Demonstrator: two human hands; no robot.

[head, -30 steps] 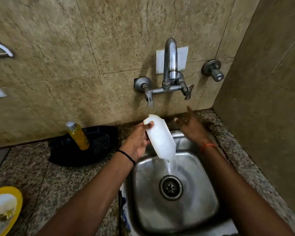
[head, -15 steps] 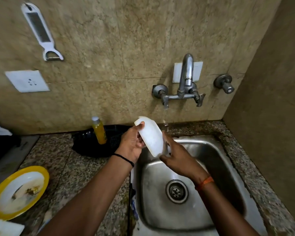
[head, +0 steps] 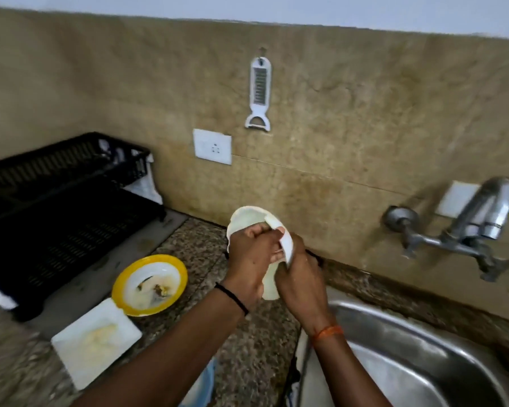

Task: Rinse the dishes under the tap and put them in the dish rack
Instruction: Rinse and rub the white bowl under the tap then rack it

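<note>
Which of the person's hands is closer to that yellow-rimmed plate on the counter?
Left. The left hand grips the white dish just right of and above the yellow-rimmed plate. The right hand holds the same dish's other side, farther off, toward the sink.

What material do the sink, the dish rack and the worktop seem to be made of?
Sink: probably stainless steel, brushed, with soft grey reflections. Dish rack: likely black plastic, matt, moulded as a fine grid. Worktop: looks like polished granite, speckled brown and grey, though it may be an imitation.
</note>
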